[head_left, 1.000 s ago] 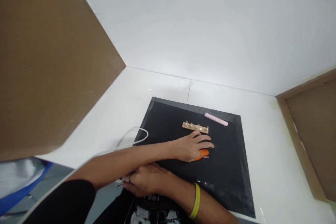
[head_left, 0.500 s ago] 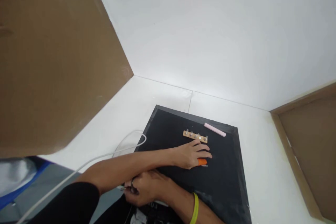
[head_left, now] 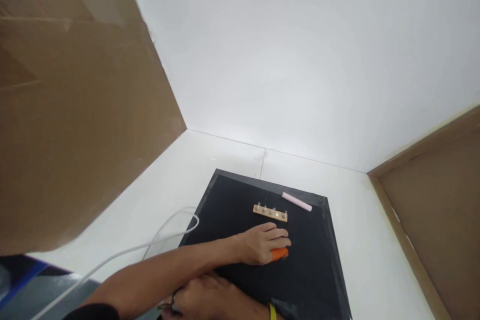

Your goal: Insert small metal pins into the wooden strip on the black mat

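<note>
Left hand lies palm-down on the black mat, fingers together and curled over one orange tool; only the tool's right end shows past the fingertips, so the grip is a loose cover, not a clear pinch. Forearm crosses in from the near left.

Right hand sits at the near edge of view under the left forearm, mostly cut off; fingers look bunched on a small dark item, can't tell what or how tight. One ring on a finger, one yellow wristband on that wrist.

Just beyond the left hand: one wooden strip with four or so small metal studs, not touching the hand. Farther right of it, one pink stick near the mat's far edge.

One white cable loops on the white tabletop left of the mat, its loop meeting the mat's left edge.

Mat right half is bare. Cardboard wall close on the left, another brown panel on the right, white wall at the far side.
</note>
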Demonstrator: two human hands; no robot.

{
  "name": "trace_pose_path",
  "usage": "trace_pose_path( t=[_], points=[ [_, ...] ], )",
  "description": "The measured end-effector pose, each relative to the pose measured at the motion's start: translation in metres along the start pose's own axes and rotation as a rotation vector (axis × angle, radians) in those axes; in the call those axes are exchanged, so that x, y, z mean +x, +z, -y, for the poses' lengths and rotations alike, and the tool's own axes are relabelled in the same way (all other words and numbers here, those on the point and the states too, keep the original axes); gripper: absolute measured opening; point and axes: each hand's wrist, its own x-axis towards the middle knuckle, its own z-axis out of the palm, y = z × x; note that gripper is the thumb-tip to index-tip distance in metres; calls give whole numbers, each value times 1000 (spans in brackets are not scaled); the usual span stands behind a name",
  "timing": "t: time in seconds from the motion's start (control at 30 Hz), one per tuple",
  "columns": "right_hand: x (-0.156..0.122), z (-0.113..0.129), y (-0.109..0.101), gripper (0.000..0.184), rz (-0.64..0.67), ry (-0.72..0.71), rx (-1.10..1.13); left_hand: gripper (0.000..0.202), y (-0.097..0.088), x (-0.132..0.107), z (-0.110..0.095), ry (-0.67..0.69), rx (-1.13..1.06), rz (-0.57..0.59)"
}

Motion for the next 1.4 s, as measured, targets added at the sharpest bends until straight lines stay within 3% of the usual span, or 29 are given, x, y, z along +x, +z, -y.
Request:
trace_pose_path(
  t=[0.2, 0.4, 0.7, 0.9, 1.4],
  points=[
    [-10, 7, -22, 32, -82, 23, 26, 10, 4, -4, 0, 1, 21, -54],
    [-2, 9, -43, 33, 46, -53, -23, 11, 3, -7, -1, -37, 3, -83],
    [-2, 0, -22, 37, -16, -156, -37, 8, 5, -9, -4, -89, 8, -103],
    [3, -3, -20, 41, 67, -217, -32, 7, 8, -11, -5, -106, 14, -90],
    [1, -3, -15, 37, -26, -203, 18, 5, 1, -4, -4, -141, -43, -153]
  ],
)
